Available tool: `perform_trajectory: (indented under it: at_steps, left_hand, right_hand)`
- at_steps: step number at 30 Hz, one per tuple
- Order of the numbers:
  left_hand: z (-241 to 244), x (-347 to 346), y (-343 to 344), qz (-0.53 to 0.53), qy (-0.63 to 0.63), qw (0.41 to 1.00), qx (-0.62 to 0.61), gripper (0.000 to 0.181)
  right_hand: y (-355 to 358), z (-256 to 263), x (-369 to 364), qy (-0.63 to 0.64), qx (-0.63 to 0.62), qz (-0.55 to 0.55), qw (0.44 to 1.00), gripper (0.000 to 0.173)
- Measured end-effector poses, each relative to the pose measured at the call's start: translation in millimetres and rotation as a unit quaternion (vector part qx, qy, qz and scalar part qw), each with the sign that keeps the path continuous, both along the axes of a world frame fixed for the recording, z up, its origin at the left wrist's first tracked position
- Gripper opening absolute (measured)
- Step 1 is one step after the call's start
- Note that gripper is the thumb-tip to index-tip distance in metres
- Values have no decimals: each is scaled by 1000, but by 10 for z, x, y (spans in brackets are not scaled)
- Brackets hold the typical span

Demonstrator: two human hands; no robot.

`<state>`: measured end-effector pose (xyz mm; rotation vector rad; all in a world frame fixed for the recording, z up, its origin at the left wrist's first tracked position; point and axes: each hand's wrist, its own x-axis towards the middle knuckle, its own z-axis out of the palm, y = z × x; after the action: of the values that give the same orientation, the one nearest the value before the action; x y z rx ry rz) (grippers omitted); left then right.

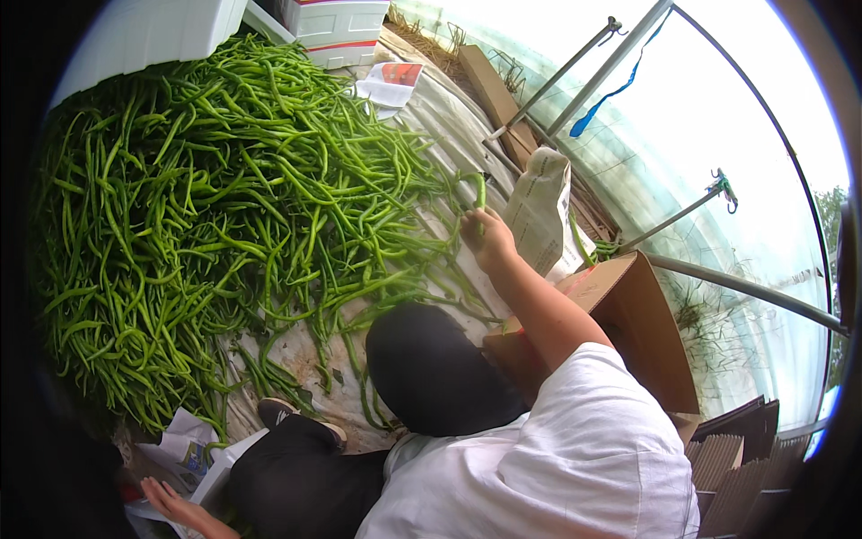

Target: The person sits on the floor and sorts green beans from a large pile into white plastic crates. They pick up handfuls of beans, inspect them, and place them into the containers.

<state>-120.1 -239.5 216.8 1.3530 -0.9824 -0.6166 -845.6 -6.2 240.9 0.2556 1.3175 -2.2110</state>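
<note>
My right hand (489, 241) is stretched out past the right edge of a large heap of long green chili peppers (269, 182). It grips a single curved green pepper (479, 191), which sticks up from the fingers. At the lower left, my left hand (168, 502) is held with its fingers extended and nothing in them. It is beside a white foam box (225, 465) lined with printed paper (182, 445). What lies inside that box is mostly hidden by my dark-trousered leg. Loose peppers are scattered on the pale ground sheet (350, 394) before my knees.
White foam boxes (151, 40) border the heap at the top. A cardboard box (640, 323) stands by my right arm, with a printed pale sack (539, 209) and a few peppers behind it. Metal poles (592, 77) and plastic sheeting rise at the right; flattened cardboard (727, 465) lies lower right.
</note>
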Motion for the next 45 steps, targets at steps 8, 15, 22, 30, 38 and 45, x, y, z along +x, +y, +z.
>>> perform_trajectory:
  at_steps: [8, 15, 22, 30, 38, 45]
  left_hand:
    - [1187, -1503, -127, -236, 74, 969, -13, 41]
    - [1694, -2621, 135, -480, -17, 876, 37, 30]
    - [1287, -3383, 333, -604, -68, 781, 143, 23]
    - [1400, -3501, 392, -664, 4, 733, 144, 20]
    - [1267, -3224, 260, -650, 6, 742, 165, 22]
    - [1097, -3110, 69, -572, -92, 789, 202, 22]
  right_hand:
    - [376, 116, -975, 118, 50, -160, 979, 22]
    - [820, 853, -1211, 242, 123, 2, 963, 17]
    - [2262, 1670, -1333, 345, 173, -22, 922, 20]
    - [3997, 2545, -559, 200, 296, 268, 895, 40]
    - [3122, 2733, -807, 236, 604, 214, 730, 60]
    - [-284, 418, -696, 237, 389, 522, 721, 46]
